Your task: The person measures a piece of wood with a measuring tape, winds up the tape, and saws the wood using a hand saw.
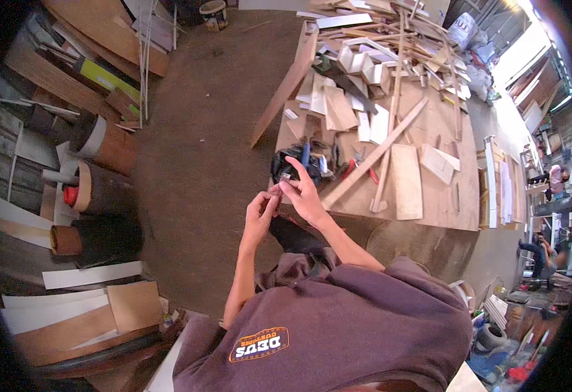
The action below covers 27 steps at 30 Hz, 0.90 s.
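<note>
Both my hands meet in front of my body, just off the near left corner of the wooden worktable [452,219]. A small grey, shiny piece [285,177] shows at the thumb of my right hand [305,199], whose index finger points up and away. Its kind is too small to tell. My left hand [258,214] is closed in a pinch right beside it, fingertips close to the right thumb. What lies between the left fingers is hidden. Behind the hands, a black plastic bag [286,160] lies on the table corner, with pliers with red handles [347,170] to its right.
Wood offcuts [371,65] are heaped over the far half of the table. A long wooden strip [390,147] slants across it beside a flat board [406,183]. Rolls of sheet material [113,147] and panels stand at the left. People [550,258] are at the far right.
</note>
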Each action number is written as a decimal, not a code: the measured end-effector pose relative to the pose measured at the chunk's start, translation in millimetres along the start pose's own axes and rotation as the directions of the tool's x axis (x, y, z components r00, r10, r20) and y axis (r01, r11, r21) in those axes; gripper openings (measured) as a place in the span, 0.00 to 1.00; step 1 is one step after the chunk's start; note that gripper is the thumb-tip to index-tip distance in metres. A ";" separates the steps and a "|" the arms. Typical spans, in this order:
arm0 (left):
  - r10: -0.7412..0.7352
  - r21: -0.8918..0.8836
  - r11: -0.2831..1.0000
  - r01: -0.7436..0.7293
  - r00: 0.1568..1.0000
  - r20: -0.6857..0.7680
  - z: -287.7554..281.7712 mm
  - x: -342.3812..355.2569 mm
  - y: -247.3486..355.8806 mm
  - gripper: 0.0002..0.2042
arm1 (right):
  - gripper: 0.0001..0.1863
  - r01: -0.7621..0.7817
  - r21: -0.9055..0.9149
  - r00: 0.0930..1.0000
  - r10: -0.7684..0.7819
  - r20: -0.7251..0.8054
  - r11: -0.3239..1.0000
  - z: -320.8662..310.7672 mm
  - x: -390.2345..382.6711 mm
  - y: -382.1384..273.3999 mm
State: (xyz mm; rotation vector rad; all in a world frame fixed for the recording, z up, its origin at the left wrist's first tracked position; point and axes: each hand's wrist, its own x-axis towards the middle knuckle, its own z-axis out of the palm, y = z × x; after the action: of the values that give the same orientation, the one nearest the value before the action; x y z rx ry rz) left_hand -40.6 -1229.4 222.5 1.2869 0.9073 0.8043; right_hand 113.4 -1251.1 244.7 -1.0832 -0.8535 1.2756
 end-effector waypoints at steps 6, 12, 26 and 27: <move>-0.017 0.083 0.996 0.017 1.000 0.006 -32.5 91.0 18.3 0.07 | 0.15 -0.007 0.003 0.995 0.008 -0.098 1.000 -1.4 94.8 30.9; -0.007 0.251 0.968 -0.024 0.993 0.122 -63.5 187.7 31.1 0.09 | 0.09 -0.009 -0.043 0.963 -0.003 -0.270 0.999 1.7 170.9 13.7; -0.230 0.214 0.965 0.152 0.881 0.414 -93.2 345.1 10.0 0.09 | 0.11 0.113 0.189 0.759 0.038 -0.650 0.975 0.6 270.8 23.0; -0.238 0.219 0.964 0.150 0.855 0.461 -103.7 360.8 11.4 0.09 | 0.10 0.106 0.200 0.725 0.062 -0.686 0.974 8.4 285.2 17.9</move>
State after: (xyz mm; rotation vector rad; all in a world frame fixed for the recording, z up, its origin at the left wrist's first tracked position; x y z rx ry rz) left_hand 24.0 -860.9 189.8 1.4365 0.6928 0.2181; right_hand 137.1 -968.6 208.2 -1.2308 -0.1373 0.8058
